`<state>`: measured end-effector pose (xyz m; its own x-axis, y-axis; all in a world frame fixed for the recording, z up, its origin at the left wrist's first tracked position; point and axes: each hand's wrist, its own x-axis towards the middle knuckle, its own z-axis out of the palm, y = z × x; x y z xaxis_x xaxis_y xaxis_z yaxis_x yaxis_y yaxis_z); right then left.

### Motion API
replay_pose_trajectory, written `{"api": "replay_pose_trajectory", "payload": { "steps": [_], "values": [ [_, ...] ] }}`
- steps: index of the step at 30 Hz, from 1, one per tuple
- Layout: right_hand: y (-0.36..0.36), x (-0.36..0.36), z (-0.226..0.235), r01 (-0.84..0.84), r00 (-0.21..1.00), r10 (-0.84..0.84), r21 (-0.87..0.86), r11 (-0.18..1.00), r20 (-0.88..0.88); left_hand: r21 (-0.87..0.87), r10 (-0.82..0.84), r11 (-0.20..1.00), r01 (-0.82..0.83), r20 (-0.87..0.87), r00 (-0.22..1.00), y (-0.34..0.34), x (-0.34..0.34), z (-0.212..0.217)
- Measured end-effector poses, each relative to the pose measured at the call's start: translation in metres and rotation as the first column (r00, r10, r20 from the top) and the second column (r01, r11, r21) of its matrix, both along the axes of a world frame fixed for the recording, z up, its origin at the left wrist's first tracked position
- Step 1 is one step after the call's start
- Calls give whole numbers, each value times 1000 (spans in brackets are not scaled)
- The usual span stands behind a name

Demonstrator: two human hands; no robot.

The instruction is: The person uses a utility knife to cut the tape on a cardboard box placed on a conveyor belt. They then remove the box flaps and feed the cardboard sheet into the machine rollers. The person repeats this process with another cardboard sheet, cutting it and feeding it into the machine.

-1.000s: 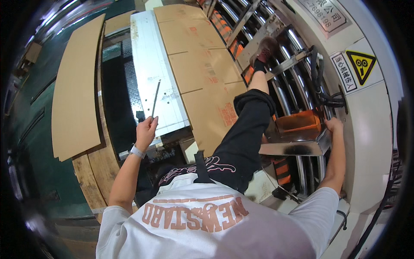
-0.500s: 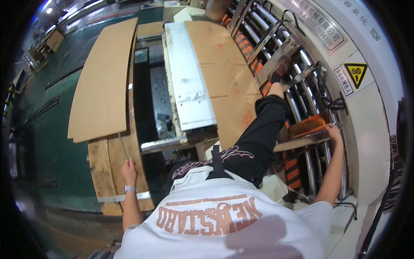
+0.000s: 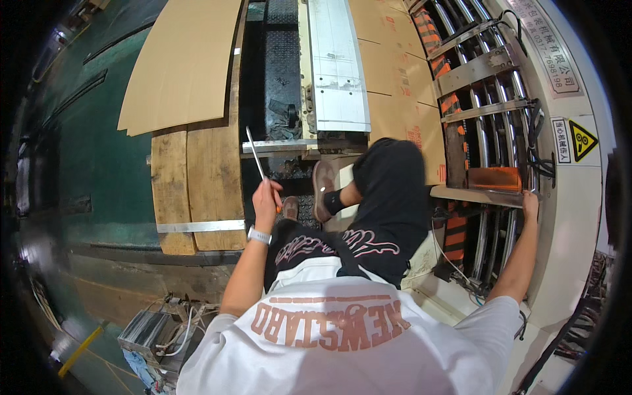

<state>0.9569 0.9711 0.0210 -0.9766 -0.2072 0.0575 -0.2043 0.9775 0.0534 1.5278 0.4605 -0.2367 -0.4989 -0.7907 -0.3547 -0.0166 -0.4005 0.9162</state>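
A slim, pale-shafted tool (image 3: 254, 153) is pinched in the left hand (image 3: 266, 197), its tip directed forward beside the wooden boards (image 3: 210, 178); it is judged light, stiff and smooth, best gripped by the orange handle (image 3: 279, 209), of which only a little is seen. The right hand (image 3: 530, 204) is placed at the outer end of a metal ledge (image 3: 480, 196); whether the fingers are curled round it cannot be told. Lettering is noted on the shirt (image 3: 332, 322), nameplate (image 3: 550, 49) and printed cardboard (image 3: 388, 72), and beside a yellow warning triangle (image 3: 582, 140).
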Motion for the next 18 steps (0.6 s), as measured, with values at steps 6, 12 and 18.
{"api": "replay_pose_trajectory", "payload": {
  "steps": [6, 12, 18],
  "values": [
    [14, 7, 9, 0, 994, 3, 24, 1000, -113, 95, -16, 995, 9, 67, 998, 23, 7, -28],
    [-48, 8, -7, -3, 994, 0, -25, 1000, -106, 162, -87, 984, 72, 88, 992, -15, 8, -16],
    [82, 2, -45, -46, 981, 15, -157, 987, -193, 394, -503, 777, 491, -79, 861, -30, -67, 28]
  ]
}}
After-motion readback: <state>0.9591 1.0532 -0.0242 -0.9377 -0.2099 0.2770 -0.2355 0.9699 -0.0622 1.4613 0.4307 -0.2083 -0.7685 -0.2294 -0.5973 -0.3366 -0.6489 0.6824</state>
